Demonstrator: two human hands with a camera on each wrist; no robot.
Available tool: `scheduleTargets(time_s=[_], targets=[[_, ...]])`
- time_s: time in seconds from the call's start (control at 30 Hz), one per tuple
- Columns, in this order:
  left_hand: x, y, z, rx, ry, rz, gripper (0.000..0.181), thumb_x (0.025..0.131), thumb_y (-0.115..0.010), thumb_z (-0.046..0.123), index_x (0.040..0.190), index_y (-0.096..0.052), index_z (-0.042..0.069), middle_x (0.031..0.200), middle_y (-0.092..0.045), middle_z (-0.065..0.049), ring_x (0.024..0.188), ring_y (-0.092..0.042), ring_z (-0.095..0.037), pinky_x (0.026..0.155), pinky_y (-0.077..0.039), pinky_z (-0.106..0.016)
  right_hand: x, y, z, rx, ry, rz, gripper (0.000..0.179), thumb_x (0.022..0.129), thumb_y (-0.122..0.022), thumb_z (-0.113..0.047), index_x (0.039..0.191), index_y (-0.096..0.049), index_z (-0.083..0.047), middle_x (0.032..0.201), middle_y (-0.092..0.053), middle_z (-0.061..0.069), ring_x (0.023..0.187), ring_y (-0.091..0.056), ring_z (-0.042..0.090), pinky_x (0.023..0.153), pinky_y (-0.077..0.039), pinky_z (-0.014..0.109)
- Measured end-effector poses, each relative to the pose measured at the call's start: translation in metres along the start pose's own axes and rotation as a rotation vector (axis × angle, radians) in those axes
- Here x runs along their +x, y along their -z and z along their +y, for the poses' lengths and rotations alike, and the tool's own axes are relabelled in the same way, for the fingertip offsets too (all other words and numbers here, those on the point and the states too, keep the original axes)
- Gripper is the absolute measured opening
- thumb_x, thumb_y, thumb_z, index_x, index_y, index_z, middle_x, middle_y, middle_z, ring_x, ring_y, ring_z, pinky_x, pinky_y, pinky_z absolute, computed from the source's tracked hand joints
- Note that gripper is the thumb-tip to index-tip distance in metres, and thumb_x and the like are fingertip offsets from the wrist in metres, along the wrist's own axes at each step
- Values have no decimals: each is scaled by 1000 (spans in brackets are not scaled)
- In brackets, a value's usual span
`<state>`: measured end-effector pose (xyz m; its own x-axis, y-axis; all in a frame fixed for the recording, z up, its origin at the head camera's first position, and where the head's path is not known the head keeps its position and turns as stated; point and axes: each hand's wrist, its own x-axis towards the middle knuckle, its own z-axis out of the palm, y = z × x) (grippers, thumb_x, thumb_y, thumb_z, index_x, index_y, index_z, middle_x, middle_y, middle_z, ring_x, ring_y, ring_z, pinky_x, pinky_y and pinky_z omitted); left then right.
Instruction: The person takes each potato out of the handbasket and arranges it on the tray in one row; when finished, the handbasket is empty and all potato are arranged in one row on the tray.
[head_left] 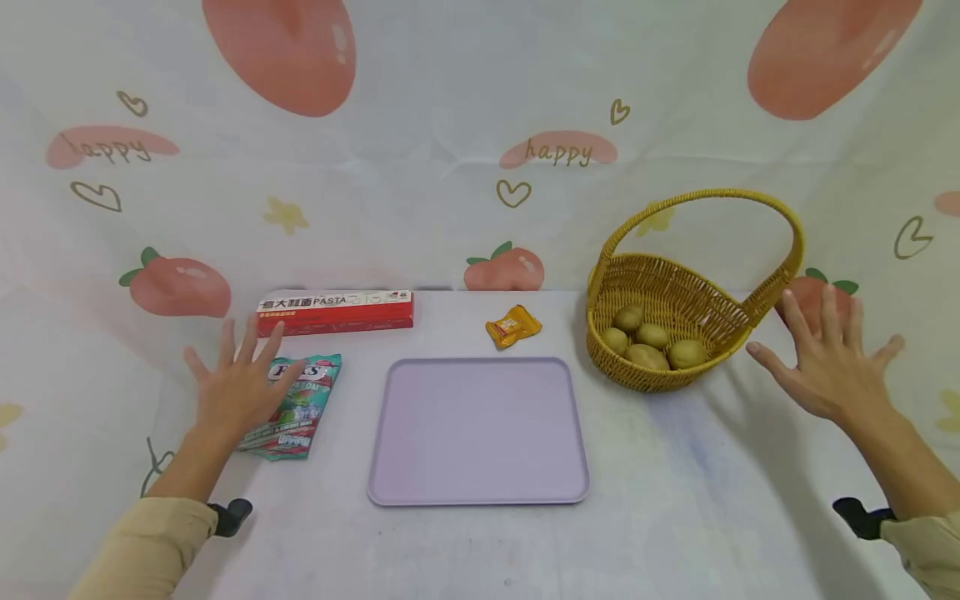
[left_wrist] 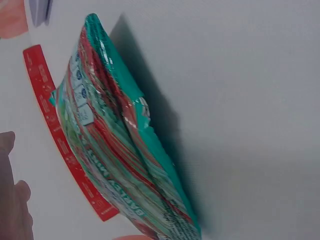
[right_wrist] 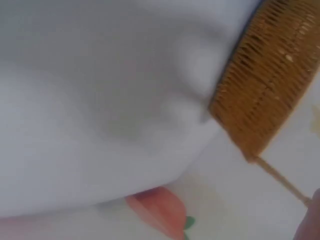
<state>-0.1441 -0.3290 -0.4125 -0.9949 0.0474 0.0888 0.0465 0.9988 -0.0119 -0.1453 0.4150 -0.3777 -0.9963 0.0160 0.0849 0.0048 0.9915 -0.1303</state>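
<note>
My left hand has its fingers spread and overlaps a green and red candy bag in the head view. The left wrist view shows that bag from its side, with a few fingertips at the lower left edge. On the right, my other hand is spread wide beside a wicker basket with a tall handle. Several brownish-green potato-like items lie inside the basket. Both hands hold nothing. Part of the basket and one fingertip appear in the right wrist view.
Between the hands lies a lilac tray. Behind it are a small orange wrapped snack and, farther left, a red and white pasta box. A white cloth printed with fruit and hearts hangs at the back.
</note>
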Motion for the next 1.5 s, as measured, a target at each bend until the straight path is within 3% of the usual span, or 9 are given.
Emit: scheduleTargets(time_s=[0.27,0.4,0.53,0.67,0.77,0.93,1.13,1.27,1.5], targets=[[3,8,24,-9,-80,1,82,96,-51,51,160,-16,13,164,-4,-23,149,12,-43,103,14,-79,4,15,-33,7,181,81,83,98,-43,-59,161,-2,-23,163,17,21,148,20,41,107,19,71],[3,4,42,-37,-149,38,81,96,-51,52,160,-16,18,166,-4,-18,151,9,-40,104,13,-78,11,19,-45,66,252,59,81,100,-45,-54,162,-4,-21,164,15,21,149,11,46,114,8,68],[2,-2,61,-65,-230,54,82,94,-53,56,160,-22,19,166,-9,-15,152,3,-38,106,12,-77,21,24,-55,215,250,-82,86,100,-52,-47,161,5,-24,164,22,13,144,-6,58,104,-15,79],[0,-6,77,-68,-299,28,83,91,-57,58,157,-30,17,165,-16,-14,152,-2,-37,108,9,-77,34,28,-58,372,236,-267,95,98,-59,-41,159,13,-29,163,26,8,146,1,54,98,-14,84],[-1,-9,86,-58,-338,-24,83,90,-58,59,157,-33,17,164,-21,-13,152,-6,-37,108,2,-78,48,28,-57,454,255,-415,96,98,-60,-36,159,13,-23,164,18,19,147,3,52,102,-12,82],[-4,-13,95,-94,-393,-162,84,90,-60,61,156,-34,17,163,-27,-9,150,-15,-39,109,-7,-77,70,27,-54,490,267,-656,89,99,-60,-32,160,0,-8,160,-5,34,139,-25,59,101,-34,73],[-10,-19,93,-124,-458,-261,81,89,-61,61,155,-37,20,161,-33,-6,149,-20,-38,110,-10,-76,88,26,-47,516,288,-788,80,96,-65,-25,157,-19,1,154,-25,37,140,-23,58,102,-34,71],[-12,-18,90,-138,-487,-301,78,90,-61,59,153,-41,19,160,-34,-7,149,-21,-38,110,-12,-76,94,23,-42,559,245,-852,78,96,-65,-24,156,-22,1,153,-27,37,142,-20,56,107,-33,66],[-11,-23,84,-158,-500,-323,84,86,-65,60,155,-38,19,162,-31,-7,149,-20,-39,110,-11,-75,102,16,-37,637,173,-898,73,98,-63,-20,153,-24,8,155,-24,36,142,-28,47,106,-45,46]])
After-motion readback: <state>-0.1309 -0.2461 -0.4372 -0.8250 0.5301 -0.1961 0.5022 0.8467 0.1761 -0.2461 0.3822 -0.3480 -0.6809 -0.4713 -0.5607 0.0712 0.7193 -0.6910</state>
